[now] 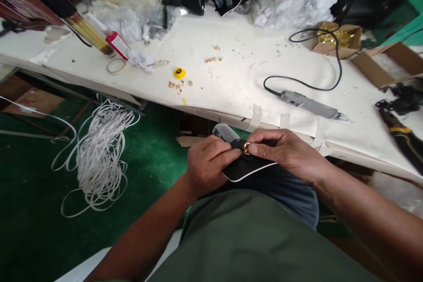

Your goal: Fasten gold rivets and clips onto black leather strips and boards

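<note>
Over my lap, in front of the bench edge, my left hand (211, 161) grips a black leather panel (239, 171) with a white edge. A clear plastic wrap (226, 132) covers part of a strap at the panel's far side. Between the thumb and fingers of my right hand (284, 152) is a small gold metal fitting (246, 149), held against the panel. My left fingertips press the panel close beside it. The underside of the panel and some of my fingers are hidden.
On the white bench (238, 79) lie a grey electric screwdriver (309, 103) with a black cord, several gold fittings (180, 86), and a yellow round item (179, 73). Pliers (399, 130) and a box of gold parts (339, 39) are right. White cord (101, 154) is piled at left.
</note>
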Motion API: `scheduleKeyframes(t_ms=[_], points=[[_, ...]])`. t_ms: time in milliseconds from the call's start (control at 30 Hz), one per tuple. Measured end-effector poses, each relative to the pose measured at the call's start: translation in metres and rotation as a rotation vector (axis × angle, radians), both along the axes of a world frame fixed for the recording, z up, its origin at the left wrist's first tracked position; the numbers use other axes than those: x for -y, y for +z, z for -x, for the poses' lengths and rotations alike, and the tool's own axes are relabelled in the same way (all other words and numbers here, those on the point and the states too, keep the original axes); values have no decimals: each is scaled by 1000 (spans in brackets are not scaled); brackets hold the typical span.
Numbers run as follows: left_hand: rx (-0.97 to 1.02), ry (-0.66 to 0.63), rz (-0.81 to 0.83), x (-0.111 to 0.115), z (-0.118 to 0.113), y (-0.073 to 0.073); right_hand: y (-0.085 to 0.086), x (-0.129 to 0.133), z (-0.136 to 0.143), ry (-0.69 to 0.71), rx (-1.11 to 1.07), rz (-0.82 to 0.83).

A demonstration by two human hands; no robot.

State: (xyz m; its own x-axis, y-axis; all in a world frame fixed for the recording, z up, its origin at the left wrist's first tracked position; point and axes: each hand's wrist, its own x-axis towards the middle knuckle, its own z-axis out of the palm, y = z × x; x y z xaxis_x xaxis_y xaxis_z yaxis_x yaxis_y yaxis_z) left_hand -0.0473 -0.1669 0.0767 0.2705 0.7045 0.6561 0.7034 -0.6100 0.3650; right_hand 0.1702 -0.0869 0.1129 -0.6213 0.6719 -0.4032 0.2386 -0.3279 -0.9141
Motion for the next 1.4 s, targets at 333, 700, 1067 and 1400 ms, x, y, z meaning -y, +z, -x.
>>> scheduleKeyframes(t_ms=[333, 700, 1067, 1400], points=[[-40, -59, -49, -1, -16, 8, 1, -4, -27, 109, -48, -72], [-46, -61, -15, 1, -22, 4, 4, 5, -30, 113, -16, -470], [-69, -81, 45, 7, -22, -5, -12, 11, -35, 32, -10, -71], [-56, -60, 9, 6, -21, -5, -6, 11, -32, 43, -16, -254]])
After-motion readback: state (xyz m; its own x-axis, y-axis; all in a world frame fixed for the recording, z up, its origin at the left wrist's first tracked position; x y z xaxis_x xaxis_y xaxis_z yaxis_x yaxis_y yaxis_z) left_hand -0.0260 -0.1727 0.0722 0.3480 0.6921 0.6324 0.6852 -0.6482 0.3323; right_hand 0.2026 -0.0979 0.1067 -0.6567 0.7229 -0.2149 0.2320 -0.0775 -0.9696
